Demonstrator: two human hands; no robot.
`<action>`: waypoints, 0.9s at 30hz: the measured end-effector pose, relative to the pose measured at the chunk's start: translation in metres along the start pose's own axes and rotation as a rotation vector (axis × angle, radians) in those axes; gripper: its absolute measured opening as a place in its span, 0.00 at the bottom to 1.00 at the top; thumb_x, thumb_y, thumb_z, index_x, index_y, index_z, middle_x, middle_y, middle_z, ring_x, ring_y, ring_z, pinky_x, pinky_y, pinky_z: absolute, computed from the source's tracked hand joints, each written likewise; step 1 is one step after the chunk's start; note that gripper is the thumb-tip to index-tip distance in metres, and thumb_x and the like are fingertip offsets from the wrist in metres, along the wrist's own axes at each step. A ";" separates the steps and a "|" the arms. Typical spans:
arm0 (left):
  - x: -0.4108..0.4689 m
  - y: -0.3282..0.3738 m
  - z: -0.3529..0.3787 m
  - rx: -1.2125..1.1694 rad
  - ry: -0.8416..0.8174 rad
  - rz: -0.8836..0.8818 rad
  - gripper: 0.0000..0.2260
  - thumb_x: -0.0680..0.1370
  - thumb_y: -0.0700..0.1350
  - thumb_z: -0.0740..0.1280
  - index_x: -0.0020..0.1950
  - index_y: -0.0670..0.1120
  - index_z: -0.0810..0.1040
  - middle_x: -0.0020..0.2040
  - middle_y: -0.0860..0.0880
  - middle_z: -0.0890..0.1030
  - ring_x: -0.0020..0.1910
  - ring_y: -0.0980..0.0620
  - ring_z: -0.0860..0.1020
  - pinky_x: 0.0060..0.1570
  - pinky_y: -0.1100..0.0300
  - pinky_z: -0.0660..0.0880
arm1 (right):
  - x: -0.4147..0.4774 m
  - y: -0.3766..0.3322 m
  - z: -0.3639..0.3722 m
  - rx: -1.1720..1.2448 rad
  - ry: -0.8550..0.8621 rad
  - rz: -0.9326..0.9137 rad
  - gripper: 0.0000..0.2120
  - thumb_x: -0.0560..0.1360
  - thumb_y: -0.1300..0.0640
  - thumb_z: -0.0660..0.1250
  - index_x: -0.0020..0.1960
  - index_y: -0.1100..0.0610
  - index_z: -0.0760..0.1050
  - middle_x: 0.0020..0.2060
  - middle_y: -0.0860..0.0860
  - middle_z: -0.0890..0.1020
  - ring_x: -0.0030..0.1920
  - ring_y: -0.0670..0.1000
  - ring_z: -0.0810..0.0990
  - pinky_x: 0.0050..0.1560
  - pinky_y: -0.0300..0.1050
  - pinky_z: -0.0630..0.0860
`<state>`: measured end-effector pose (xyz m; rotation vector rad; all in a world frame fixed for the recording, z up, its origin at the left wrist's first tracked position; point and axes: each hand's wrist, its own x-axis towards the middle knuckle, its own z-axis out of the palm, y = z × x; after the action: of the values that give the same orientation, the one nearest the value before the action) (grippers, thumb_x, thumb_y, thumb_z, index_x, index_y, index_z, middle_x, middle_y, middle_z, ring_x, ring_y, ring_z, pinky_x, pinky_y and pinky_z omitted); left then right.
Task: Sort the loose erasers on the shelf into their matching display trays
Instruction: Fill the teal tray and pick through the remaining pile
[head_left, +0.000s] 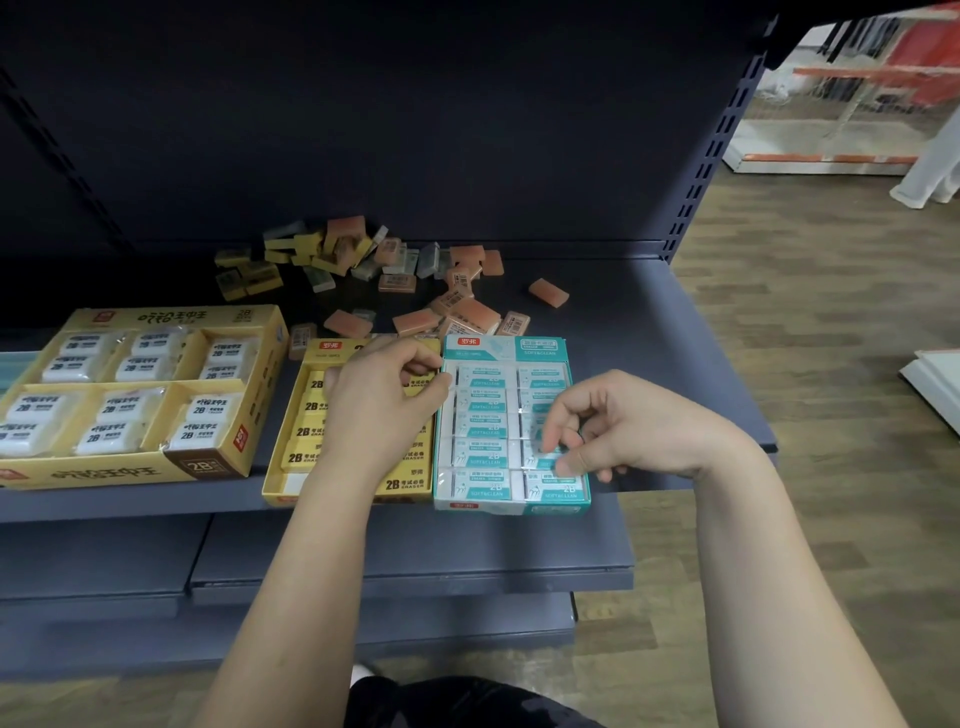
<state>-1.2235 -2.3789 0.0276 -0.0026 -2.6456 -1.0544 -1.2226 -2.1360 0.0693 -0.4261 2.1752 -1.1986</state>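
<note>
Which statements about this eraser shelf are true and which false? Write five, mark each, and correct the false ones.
1. The right hand pinches a teal eraser over the teal tray. True.
2. The loose erasers lie in front of the trays, at the shelf's front edge. False: they lie behind the trays, toward the back of the shelf.
3. The large yellow tray holds white erasers. True.
4. The left hand rests on the large yellow tray. False: it is over the small yellow tray, beside the teal one.
5. Orange erasers are among the loose ones. True.
</note>
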 end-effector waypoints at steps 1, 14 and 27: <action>0.000 0.000 0.000 0.003 0.002 0.000 0.05 0.73 0.50 0.72 0.46 0.57 0.78 0.47 0.59 0.78 0.45 0.56 0.77 0.55 0.44 0.74 | 0.000 0.000 -0.001 -0.002 0.001 -0.001 0.09 0.69 0.69 0.75 0.43 0.56 0.82 0.31 0.48 0.77 0.26 0.47 0.73 0.27 0.37 0.67; 0.000 0.005 -0.005 0.079 0.011 -0.020 0.03 0.74 0.51 0.71 0.46 0.56 0.79 0.44 0.61 0.77 0.44 0.59 0.76 0.57 0.48 0.71 | 0.011 0.003 -0.010 0.023 -0.011 -0.069 0.08 0.71 0.67 0.75 0.47 0.57 0.83 0.33 0.52 0.77 0.27 0.46 0.70 0.26 0.36 0.66; 0.035 0.000 -0.037 0.037 0.013 -0.032 0.05 0.76 0.49 0.70 0.50 0.52 0.81 0.45 0.57 0.82 0.45 0.58 0.79 0.45 0.60 0.75 | 0.125 -0.055 -0.042 -0.195 0.399 -0.200 0.07 0.75 0.61 0.69 0.47 0.51 0.83 0.35 0.43 0.83 0.36 0.41 0.81 0.39 0.39 0.75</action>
<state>-1.2468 -2.4074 0.0623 0.0539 -2.6612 -1.0116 -1.3459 -2.2062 0.0880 -0.5332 2.6590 -1.2669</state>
